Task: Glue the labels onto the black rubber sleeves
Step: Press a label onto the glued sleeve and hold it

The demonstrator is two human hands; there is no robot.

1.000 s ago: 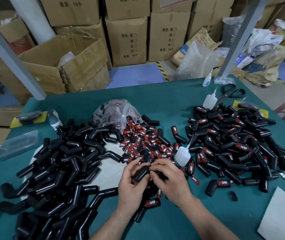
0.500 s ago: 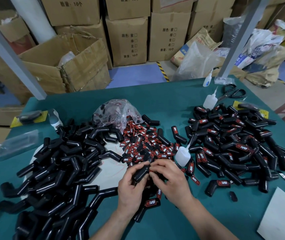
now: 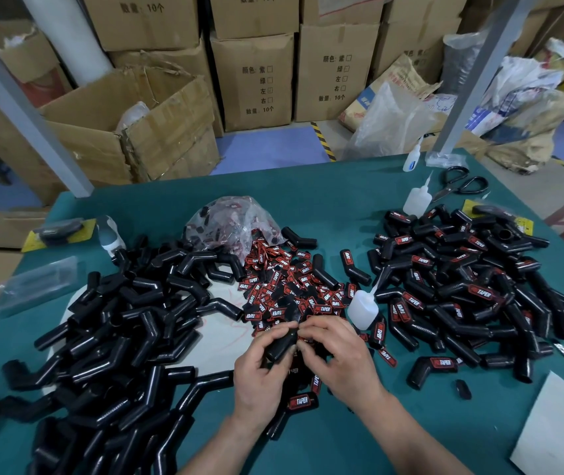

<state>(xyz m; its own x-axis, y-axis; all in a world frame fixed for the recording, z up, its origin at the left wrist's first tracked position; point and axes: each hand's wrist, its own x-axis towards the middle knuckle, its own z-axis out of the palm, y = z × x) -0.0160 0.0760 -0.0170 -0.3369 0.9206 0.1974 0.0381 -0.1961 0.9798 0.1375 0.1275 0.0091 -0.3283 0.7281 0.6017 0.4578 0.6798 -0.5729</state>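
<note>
My left hand grips a black rubber sleeve near the table's front middle. My right hand pinches the sleeve's upper end with thumb and forefinger; whether a label sits under the fingers is hidden. A heap of red-and-black labels lies just behind my hands. Unlabelled sleeves are piled on the left. Labelled sleeves are piled on the right. A white glue bottle lies just right of the labels.
A clear bag of labels sits behind the label heap. Another glue bottle, scissors and a third bottle lie at the back right of the green table. White card at front right. Cardboard boxes stand beyond the table.
Both hands stay together on the same sleeve, and have barely shifted. The piles and the bottles are as before.
</note>
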